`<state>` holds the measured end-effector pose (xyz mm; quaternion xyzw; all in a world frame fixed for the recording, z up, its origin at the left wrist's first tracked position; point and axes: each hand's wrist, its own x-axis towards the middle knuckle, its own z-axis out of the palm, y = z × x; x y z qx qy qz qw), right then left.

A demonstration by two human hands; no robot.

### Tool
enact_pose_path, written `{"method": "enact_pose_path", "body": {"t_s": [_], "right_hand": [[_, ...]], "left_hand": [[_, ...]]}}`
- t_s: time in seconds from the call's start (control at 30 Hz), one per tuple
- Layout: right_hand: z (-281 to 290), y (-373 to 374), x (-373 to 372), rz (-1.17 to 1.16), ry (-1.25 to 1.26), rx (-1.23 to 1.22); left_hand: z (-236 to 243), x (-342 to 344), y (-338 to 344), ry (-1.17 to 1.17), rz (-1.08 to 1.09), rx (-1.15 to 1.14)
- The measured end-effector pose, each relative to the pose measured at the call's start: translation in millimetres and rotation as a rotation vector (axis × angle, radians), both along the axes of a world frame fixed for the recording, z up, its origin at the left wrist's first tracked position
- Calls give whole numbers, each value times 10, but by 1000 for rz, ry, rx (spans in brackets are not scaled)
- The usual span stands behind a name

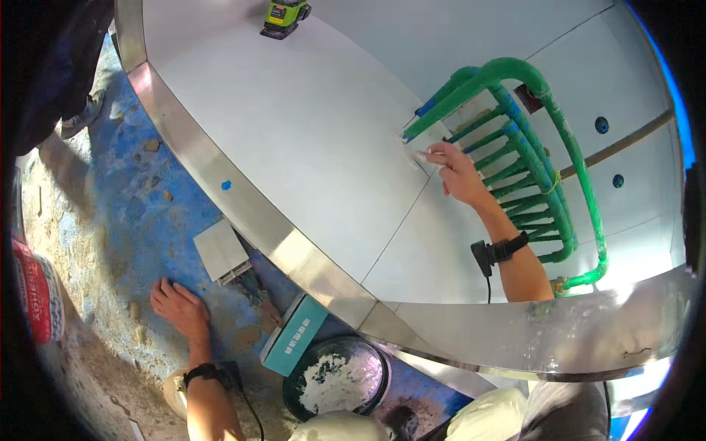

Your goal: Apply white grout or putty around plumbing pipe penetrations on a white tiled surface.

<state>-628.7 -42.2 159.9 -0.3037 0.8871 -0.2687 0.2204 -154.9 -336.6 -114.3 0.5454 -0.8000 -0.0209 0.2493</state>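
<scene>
My right hand [460, 175] reaches through the metal-framed opening to the white tiled surface. Its fingers are closed on a thin, pale, blade-like tool [422, 156], mostly hidden by the fingers. The tip is at a whitish smear near a tile joint, just below the end of a green pipe [471, 99]. My left hand [180, 309] lies on the blue-stained floor [158, 220] with its fingers apart, holding nothing. Close to it are a square pale tile piece [221, 251] and a teal box [294, 336]. A dark basin [379, 389] of white powder or paste stands by my knees.
A shiny metal rim [198, 169] curves between floor and tiles. Several green pipes form a rack [562, 213] beside my right forearm. A green-and-black power tool [284, 18] sits at the far side. A red-and-white bucket [38, 294] stands left; another person's shoe [82, 117] is upper left.
</scene>
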Motion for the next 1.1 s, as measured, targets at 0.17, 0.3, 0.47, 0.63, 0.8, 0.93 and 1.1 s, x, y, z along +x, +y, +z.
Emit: {"method": "enact_pose_path", "body": {"t_s": [0.17, 0.3, 0.47, 0.63, 0.8, 0.93, 1.1], "right_hand": [[-158, 68, 34, 332, 711, 110], [-27, -67, 554, 452, 673, 597], [-92, 53, 289, 396, 719, 545], [-138, 89, 371, 433, 636, 410], [-72, 127, -9, 358, 785, 343], [-140, -62, 273, 394, 495, 440], [-77, 70, 212, 310, 516, 326]], "left_hand": [[-36, 5, -5, 0, -10, 6], [-67, 8, 7, -9, -21, -57], [-34, -26, -11, -4, -8, -60], [-30, 12, -15, -38, 14, -56], [-42, -45, 8, -8, -19, -32], [-47, -7, 8, -31, -10, -52], [-58, 38, -33, -28, -16, -74]]}}
